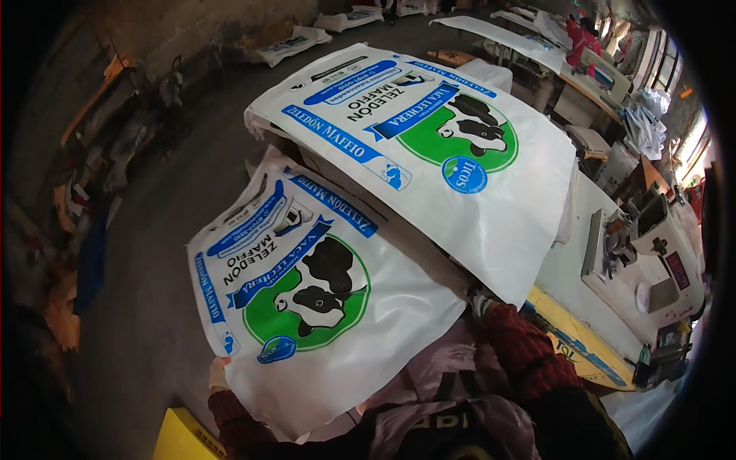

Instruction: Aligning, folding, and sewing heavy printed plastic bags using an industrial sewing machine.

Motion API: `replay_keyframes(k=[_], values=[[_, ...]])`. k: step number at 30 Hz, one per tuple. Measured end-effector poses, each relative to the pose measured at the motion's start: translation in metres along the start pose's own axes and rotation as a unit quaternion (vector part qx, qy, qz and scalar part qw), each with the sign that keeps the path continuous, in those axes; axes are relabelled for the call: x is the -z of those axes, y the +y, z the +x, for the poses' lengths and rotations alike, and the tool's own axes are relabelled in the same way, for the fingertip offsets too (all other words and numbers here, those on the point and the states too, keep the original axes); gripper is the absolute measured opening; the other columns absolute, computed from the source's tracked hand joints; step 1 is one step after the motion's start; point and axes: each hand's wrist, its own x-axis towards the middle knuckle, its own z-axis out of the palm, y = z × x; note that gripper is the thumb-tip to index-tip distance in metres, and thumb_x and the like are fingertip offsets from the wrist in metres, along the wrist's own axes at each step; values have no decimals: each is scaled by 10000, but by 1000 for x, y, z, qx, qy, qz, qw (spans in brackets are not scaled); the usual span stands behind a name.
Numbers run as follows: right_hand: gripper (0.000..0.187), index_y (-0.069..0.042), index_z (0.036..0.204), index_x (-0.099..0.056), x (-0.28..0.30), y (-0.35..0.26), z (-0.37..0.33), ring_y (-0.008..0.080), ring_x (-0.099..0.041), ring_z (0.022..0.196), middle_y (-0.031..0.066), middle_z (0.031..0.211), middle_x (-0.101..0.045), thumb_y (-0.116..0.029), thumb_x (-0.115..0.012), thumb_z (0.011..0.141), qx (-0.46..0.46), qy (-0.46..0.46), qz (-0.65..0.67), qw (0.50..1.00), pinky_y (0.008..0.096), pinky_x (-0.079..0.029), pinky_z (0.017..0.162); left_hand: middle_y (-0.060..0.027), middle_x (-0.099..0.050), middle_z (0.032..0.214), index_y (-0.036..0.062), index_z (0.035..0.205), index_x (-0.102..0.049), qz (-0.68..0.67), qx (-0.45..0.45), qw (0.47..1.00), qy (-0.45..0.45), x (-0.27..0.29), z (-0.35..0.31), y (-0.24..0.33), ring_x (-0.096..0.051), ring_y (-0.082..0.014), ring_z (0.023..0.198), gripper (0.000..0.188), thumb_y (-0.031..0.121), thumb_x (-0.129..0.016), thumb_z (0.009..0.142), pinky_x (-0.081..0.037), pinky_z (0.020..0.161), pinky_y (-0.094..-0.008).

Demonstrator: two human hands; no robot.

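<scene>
A white printed feed sack (399, 307), with a black-and-white cow on a green circle and blue banners, is spread in front of me at a slant. My left hand (219, 373) is closed on its near left edge, the fingers partly behind the material. At the opposite corner my right hand (481, 300) grips the sack, its fingers mostly hidden and in shadow. Just beyond, a stack of matching sacks (529, 207) lies on the table, its top one flat with the same cow print. The near sack hangs beside the stack's left edge.
On the right stands a white industrial sewing machine (663, 261) on its table. A yellow panel (575, 341) runs along the table's near side, and another yellow object (184, 437) is at the lower left. More sacks (295, 44) lie on the floor far off. Further worktables stand behind.
</scene>
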Motion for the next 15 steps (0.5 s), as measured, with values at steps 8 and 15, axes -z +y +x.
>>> replay_keyframes(k=[8, 15], values=[[421, -62, 1155, -535, -10, 14, 11, 325, -516, 1096, 173, 1173, -540, -303, -491, 812, -20, 13, 17, 1000, 392, -413, 930, -170, -523, 1172, -47, 1153, -489, -334, 111, 905, -238, -53, -118, -40, -519, -298, 1070, 330, 29, -528, 834, -439, 915, -413], [437, -65, 1165, -528, 9, 39, 18, 327, -504, 1107, 172, 1188, -528, -323, -483, 814, -30, 33, 32, 998, 393, -405, 937, -171, -511, 1182, -55, 1187, -453, 230, 126, 963, -55, -113, -99, -108, -484, -315, 1097, 371, 170, -481, 893, -361, 967, -411]])
